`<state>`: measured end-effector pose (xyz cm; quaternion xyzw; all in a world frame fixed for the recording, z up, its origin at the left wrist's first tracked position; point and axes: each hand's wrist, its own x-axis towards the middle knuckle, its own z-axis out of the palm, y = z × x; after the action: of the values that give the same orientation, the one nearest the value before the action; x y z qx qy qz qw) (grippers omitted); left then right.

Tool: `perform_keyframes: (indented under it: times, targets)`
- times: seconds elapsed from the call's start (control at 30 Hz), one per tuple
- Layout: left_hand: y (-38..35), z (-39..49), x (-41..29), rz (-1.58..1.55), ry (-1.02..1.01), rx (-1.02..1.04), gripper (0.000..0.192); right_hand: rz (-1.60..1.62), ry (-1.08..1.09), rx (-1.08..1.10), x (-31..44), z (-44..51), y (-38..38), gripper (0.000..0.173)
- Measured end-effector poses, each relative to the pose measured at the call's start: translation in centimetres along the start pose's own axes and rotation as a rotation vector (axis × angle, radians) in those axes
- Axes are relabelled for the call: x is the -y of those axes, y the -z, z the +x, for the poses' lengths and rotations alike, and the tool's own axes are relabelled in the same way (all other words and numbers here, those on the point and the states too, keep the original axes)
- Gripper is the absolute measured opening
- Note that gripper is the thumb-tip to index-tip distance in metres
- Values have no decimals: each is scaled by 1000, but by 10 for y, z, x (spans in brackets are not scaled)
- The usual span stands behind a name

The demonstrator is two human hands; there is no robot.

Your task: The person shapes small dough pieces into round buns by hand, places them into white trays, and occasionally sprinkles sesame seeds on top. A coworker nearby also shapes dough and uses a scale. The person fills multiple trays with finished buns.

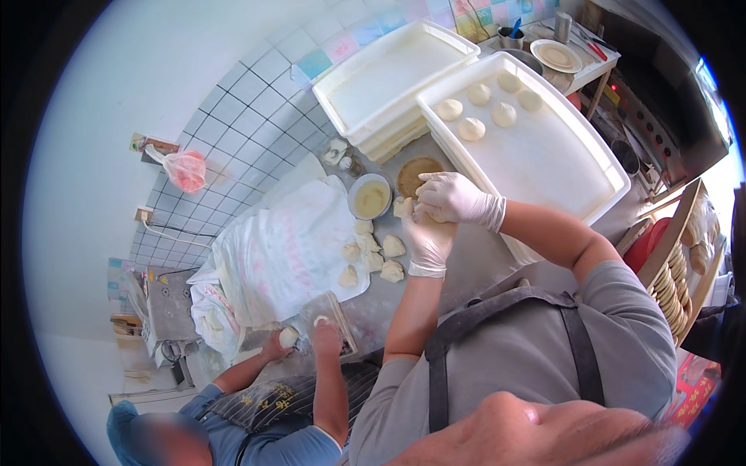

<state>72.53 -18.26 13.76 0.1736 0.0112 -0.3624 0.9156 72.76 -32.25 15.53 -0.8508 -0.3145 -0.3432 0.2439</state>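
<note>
My white-gloved left hand (430, 240) is raised above the metal worktop, palm cupped, with the thumb up. My right hand (457, 200), also gloved, is bent over it, its fingers meeting the left thumb. A piece of dough (437, 218) shows between the two hands, mostly hidden by the gloves. Just left of the fingers sits another dough lump (399, 207). Several rough dough pieces (393, 245) lie left of my left wrist, some on a white cloth. Beyond my fingertips is a round brown dish or disc (417, 175), partly covered by my right hand.
A white bowl of yellowish liquid (371, 198) stands beside the white cloth (280, 244). Right of my hands, a white plastic tray (559, 169) holds several dough balls (504, 114). Another stack of trays (402, 76) stands behind. A co-worker's hands (327, 338) handle dough at lower left.
</note>
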Motion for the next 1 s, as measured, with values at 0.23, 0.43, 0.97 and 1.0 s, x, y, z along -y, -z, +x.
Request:
perform_keyframes:
  times: [0.23, 0.43, 0.97, 1.0]
  targets:
    - [-37, -18, 32, 49, -172, 14, 69, 120, -242, 172, 22, 0, 40, 23]
    - [-48, -14, 48, 668, -447, 12, 68, 359, -551, -56, 25, -4, 59, 18]
    - [-24, -8, 53, 833, -504, -6, 74, 777, -469, -74, 39, -21, 68, 37]
    - [-27, -8, 52, 827, -370, -6, 76, 790, -532, -6, 38, -22, 68, 36]
